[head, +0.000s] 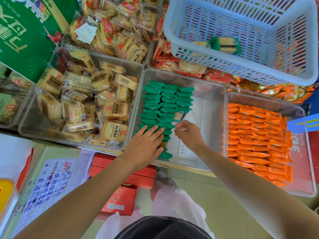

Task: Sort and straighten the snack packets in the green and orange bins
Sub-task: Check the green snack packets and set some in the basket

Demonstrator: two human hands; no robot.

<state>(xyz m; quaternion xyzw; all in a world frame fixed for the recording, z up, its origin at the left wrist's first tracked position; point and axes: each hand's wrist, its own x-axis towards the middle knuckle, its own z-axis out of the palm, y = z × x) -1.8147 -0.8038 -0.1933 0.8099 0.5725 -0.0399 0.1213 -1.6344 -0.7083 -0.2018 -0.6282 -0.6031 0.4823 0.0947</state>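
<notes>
Green snack packets [165, 100] stand in three tight rows along the left side of a clear bin [209, 84]; the bin's right half is bare, with a paper slip [185, 150] on its floor. My left hand [146, 144] presses flat, fingers straight, on the nearest green packets. Beside it, my right hand [189, 135] has curled fingers that pinch the edge of a green packet [166, 125] in the third row. One packet there shows its pale side [180, 115]. To the right, orange packets [255, 140] lie in neat rows in a second clear bin [259, 99].
A pale blue slatted basket [241, 69] sits at the back right over red packets, with two green-ended packets [226, 44] inside. Left of the green bin is a bin of beige cracker packs [86, 104]. Red boxes [120, 199] and a printed carton [50, 183] lie below the counter.
</notes>
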